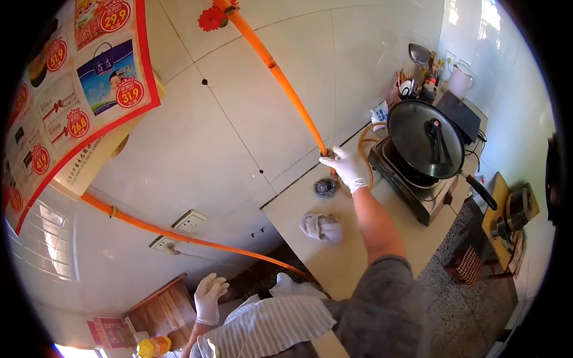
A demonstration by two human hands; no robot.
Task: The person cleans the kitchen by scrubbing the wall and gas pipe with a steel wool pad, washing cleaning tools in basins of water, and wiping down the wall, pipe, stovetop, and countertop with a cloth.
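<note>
In a white glove, my right hand (346, 169) is closed around the lower end of an orange gas pipe (292, 95) that runs down the tiled wall. Its fingers partly hide the fitting there. A thin yellow-brown hose (362, 146) loops between this spot and the gas stove (406, 179). Just below the hand, a steel wool scourer (325, 187) lies on the counter, with a crumpled grey cloth (321, 227) nearer to me. My left hand (210, 296), gloved too, hangs in the air at lower left, loosely curled, fingers apart, holding nothing.
A lidded frying pan (426, 140) stands on the stove, its handle jutting over the counter's edge. Utensils and bottles (418, 80) crowd the back corner beside a pale kettle (459, 80). Another orange pipe (197, 240) slants along the wall below a hanging flyer (89, 77).
</note>
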